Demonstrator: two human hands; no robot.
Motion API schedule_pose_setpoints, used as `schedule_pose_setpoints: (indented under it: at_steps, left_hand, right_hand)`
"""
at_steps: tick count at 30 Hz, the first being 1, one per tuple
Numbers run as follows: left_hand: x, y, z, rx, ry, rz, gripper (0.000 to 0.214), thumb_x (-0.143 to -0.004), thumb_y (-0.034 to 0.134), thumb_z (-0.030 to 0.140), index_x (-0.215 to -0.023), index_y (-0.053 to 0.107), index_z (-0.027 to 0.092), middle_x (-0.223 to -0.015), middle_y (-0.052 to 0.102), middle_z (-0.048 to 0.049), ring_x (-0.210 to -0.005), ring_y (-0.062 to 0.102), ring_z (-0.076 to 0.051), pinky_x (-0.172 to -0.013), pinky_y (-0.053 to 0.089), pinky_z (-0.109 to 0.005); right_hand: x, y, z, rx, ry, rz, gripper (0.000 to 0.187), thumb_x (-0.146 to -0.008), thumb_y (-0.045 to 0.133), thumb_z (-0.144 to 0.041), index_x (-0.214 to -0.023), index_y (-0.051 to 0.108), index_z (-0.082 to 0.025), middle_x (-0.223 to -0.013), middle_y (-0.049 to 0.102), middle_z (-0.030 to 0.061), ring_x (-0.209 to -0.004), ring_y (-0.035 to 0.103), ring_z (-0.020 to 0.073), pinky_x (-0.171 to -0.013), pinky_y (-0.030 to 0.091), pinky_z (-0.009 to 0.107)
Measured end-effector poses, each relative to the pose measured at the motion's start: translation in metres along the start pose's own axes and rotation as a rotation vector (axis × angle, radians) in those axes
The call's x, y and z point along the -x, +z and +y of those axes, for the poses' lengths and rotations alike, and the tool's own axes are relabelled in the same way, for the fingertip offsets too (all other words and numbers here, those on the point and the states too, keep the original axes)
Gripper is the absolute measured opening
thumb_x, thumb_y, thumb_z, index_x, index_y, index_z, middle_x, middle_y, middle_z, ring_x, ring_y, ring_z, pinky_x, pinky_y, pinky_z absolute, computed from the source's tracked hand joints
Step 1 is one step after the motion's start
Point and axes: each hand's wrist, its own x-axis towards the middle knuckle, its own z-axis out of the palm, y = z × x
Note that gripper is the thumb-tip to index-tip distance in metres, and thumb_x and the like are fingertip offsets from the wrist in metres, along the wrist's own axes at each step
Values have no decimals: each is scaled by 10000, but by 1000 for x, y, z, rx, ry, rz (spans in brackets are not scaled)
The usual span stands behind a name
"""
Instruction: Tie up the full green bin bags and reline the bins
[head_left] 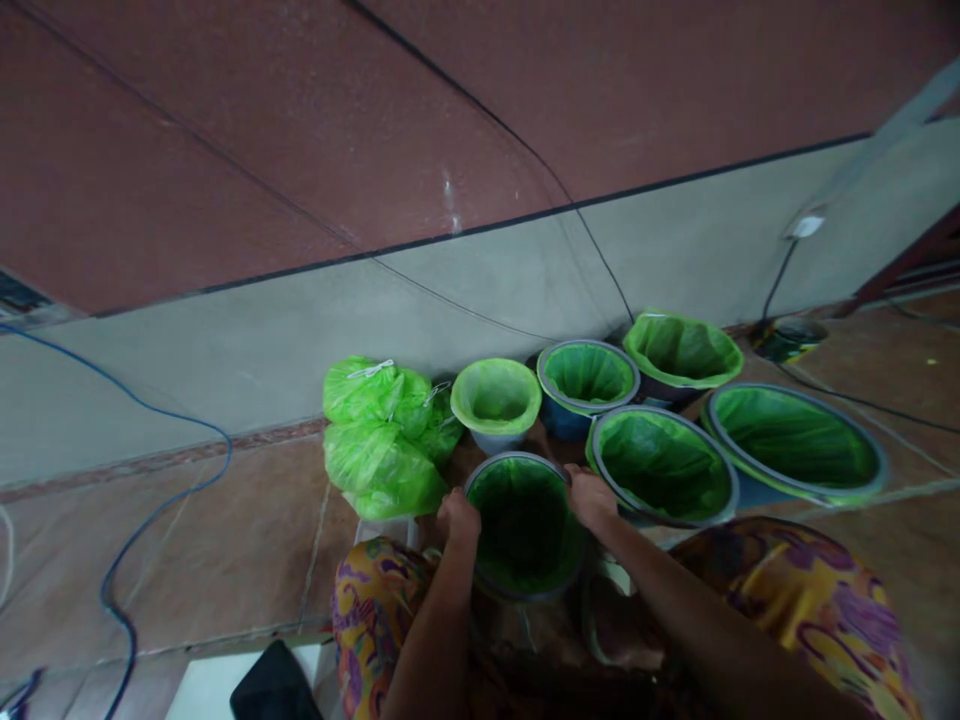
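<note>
A round bin lined with a green plastic bag stands on the floor right in front of me. My left hand is closed on the left side of its rim. On the right side of the rim my right hand is closed too. Both forearms reach forward over my patterned clothing. Several more green-lined bins stand beyond it, by the wall.
A pile of tied green plastic bags lies to the left of the bins against the grey wall. A blue cable runs over the tiled floor at left. Black wires hang on the wall. A dark object sits at the bottom.
</note>
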Motion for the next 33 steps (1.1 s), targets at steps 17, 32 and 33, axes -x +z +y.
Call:
schedule_pose_setpoints:
  at_steps: [17,32,33]
  left_hand:
    - [-8,1,0,46,-47,-78,320,-869,449,48,-1070,687,121,-1129,674,-176,-1061,666,-207,-834,529,-269]
    - [13,4,-7,106,-88,-104,374,-891,517,241,-1239,588,126,-1176,679,-176,-1106,653,-247,-864,526,-303]
    - [16,4,-10,107,-92,-129,392,-875,548,270,-1236,587,124,-1176,682,-176,-1101,657,-249,-851,528,-295]
  right_hand:
    - [-16,13,2,109,-82,-55,353,-911,382,-91,-1100,678,-125,-1065,690,189,-963,674,241,-798,469,310]
    - [-14,10,-2,102,14,-122,291,-877,473,-78,-1082,679,-61,-1067,703,212,-1031,675,236,-817,471,270]
    - [-12,10,0,97,32,-127,290,-872,476,-75,-1071,685,-63,-1077,703,212,-1038,675,237,-814,473,268]
